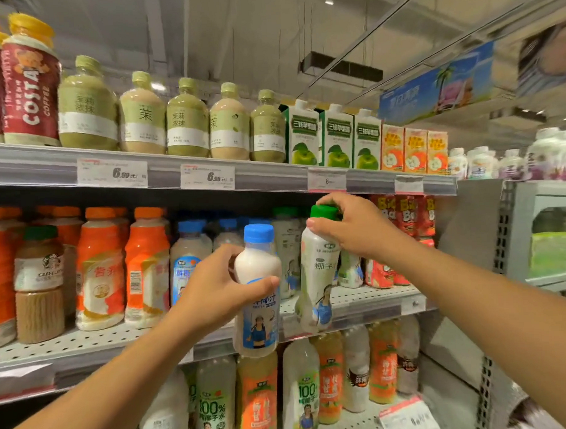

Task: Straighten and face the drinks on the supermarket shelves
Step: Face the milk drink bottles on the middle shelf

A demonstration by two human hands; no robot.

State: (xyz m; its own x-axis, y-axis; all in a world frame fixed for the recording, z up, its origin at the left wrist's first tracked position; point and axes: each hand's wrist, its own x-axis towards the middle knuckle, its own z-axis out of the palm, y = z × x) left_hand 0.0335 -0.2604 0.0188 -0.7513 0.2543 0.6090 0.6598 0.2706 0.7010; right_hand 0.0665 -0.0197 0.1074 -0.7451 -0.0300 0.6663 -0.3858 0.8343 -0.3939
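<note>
From where I watch, the far left of the middle perforated metal shelf (87, 344) looks roughly faced: the orange-capped, orange-labelled plastic bottles (99, 269) stand in a row near the front edge, though a brown coffee bottle with a green cap (38, 284) sits among them and seems misplaced. At centre frame my left hand (210, 290) has its fingers wrapped round the waist of a white coconut-milk bottle with a blue cap (257, 292), held out in front of the shelf edge. Just right of it, my right hand (356, 226) grips the neck of a tilted white bottle with a green cap (319, 271), its base over the shelf lip. I judge the job mid-way: both bottles remain to be set down, label forward.
</note>
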